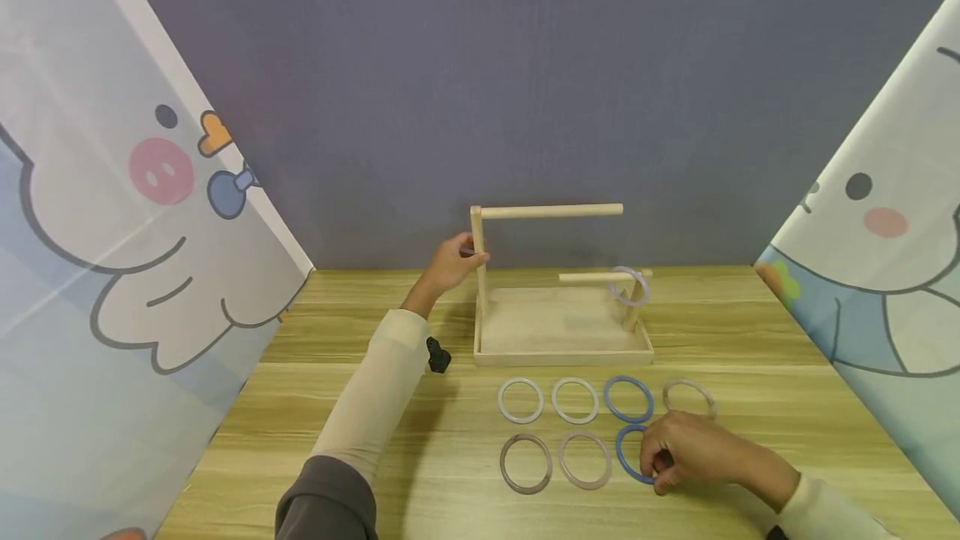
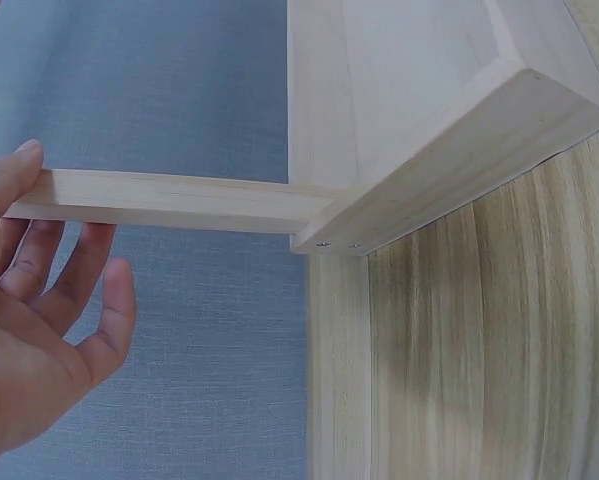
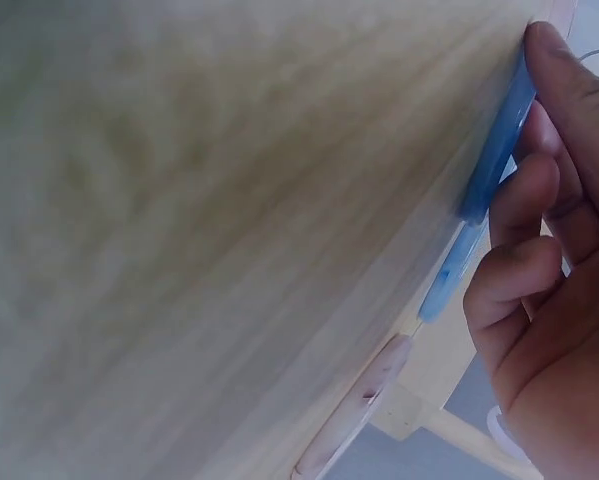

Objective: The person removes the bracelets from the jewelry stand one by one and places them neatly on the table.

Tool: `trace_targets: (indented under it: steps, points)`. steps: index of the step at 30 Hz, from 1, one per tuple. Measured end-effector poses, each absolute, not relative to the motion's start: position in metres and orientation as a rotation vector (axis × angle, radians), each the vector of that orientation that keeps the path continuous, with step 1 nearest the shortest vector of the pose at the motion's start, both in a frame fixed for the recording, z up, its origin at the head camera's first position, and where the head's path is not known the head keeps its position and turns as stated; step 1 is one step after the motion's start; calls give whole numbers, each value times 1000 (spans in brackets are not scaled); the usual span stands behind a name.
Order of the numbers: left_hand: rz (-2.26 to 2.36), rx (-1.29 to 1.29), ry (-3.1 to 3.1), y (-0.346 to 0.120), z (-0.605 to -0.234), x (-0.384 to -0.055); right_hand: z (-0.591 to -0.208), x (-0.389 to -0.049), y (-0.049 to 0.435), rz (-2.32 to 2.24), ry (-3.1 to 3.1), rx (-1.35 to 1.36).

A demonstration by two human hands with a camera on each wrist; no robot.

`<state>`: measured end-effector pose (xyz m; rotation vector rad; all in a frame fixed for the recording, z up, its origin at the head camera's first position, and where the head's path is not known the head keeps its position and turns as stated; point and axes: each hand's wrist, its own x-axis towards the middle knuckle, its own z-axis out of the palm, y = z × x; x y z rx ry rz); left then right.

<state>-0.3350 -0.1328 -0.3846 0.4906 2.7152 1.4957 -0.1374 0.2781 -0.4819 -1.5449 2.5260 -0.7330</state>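
A wooden rack [image 1: 562, 359] stands toward the back, with a tall post [image 1: 480, 273] on its left side bearing a long upper rod. My left hand [image 1: 452, 263] holds this post near its upper part; in the left wrist view the thumb and fingers lie on either side of the post [image 2: 169, 200]. At the front right of the rings, my right hand [image 1: 693, 452] pinches the edge of a blue ring [image 1: 621, 450] at the tabletop. The right wrist view shows the thumb along that blue ring [image 3: 504, 145], the other fingers curled. A pale purple ring [image 1: 647, 288] hangs on the rack's short, lower rod.
Behind the held ring lie another blue ring [image 1: 628, 379], two white rings, one left [image 1: 501, 401] and one right [image 1: 555, 401], and a beige-brown ring [image 1: 688, 382]. A brown ring [image 1: 503, 463] and a pinkish ring [image 1: 585, 434] lie leftward. A grey partition [image 1: 525, 90] rises behind.
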Motion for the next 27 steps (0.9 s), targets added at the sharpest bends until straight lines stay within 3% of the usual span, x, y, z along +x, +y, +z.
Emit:
trace_targets:
  steps: [13, 27]
  points:
    - [1477, 503, 2718, -133, -386, -333, -469, -146, 279, -806, 2585, -1582]
    - [1406, 478, 2741, -131, -400, -332, -431, -176, 270, -765, 3080, -1168]
